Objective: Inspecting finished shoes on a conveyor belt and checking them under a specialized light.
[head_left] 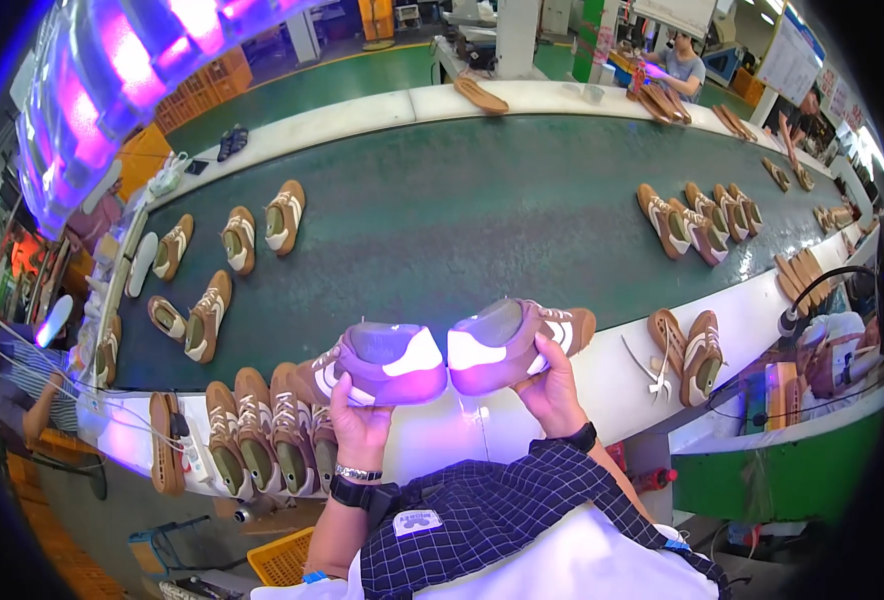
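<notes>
You hold one brown sneaker in each hand, heels toward you and side by side above the white edge of the belt (pixel 522 420). Your left hand (pixel 360 425) grips the left sneaker (pixel 377 365) from below, fingers curled shut around its sole and side. Your right hand (pixel 552 392) clamps the right sneaker (pixel 517 345) the same way, thumb up along its flank. Holding them level and heel to heel like this puts the two white heel patches next to each other, probably so you can compare them as a pair under the violet light that washes over both.

Just left of your left hand, a row of finished sneakers (pixel 252 430) stands toe-down against the belt's edge. Ahead runs a broad dark green conveyor belt (pixel 462 220), with more sneakers scattered on it in loose pairs (pixel 702 215). A purple-lit lamp housing (pixel 112 80) hangs at upper left. Beyond the belt, another person (pixel 682 65) works at a bench on the green factory floor.
</notes>
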Demonstrator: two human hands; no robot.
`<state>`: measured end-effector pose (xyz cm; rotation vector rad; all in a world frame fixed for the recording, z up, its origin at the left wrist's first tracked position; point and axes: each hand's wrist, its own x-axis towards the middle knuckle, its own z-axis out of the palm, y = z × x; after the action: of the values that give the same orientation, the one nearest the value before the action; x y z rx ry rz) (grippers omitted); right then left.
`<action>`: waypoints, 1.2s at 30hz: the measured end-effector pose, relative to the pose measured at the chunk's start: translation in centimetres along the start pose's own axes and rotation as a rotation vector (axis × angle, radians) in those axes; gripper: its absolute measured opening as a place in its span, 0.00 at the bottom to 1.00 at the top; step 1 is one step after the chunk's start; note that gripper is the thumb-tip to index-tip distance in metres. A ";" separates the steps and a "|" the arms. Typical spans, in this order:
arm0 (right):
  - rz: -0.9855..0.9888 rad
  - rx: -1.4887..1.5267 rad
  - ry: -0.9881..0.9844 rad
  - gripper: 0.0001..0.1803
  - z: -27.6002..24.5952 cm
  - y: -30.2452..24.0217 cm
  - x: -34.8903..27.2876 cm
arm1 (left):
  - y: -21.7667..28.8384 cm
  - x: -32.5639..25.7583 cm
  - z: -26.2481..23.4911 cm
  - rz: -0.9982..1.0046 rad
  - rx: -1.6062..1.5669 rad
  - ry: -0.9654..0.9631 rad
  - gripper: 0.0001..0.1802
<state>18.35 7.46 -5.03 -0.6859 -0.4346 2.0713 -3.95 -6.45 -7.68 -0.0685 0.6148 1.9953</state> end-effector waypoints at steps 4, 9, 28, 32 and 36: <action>0.020 0.026 0.098 0.32 -0.3 0.9 -0.3 | -0.5 0.0 -0.6 -0.015 0.023 0.084 0.28; -0.006 0.032 0.139 0.32 -0.6 1.4 -0.6 | -0.8 0.0 -0.9 -0.004 0.016 0.148 0.28; -0.016 0.017 0.135 0.27 -1.1 2.0 -0.6 | -0.9 0.1 -1.2 -0.017 0.022 0.166 0.29; -0.009 0.020 0.138 0.27 -1.3 2.1 -0.6 | -0.9 0.1 -1.2 -0.027 0.013 0.156 0.30; -0.014 0.020 0.145 0.27 -1.4 2.2 -0.5 | -0.9 0.1 -1.3 -0.029 0.010 0.176 0.30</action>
<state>18.03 5.93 -7.16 -0.8125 -0.3348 1.9944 -3.50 -6.60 -9.26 -0.2475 0.7316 1.9711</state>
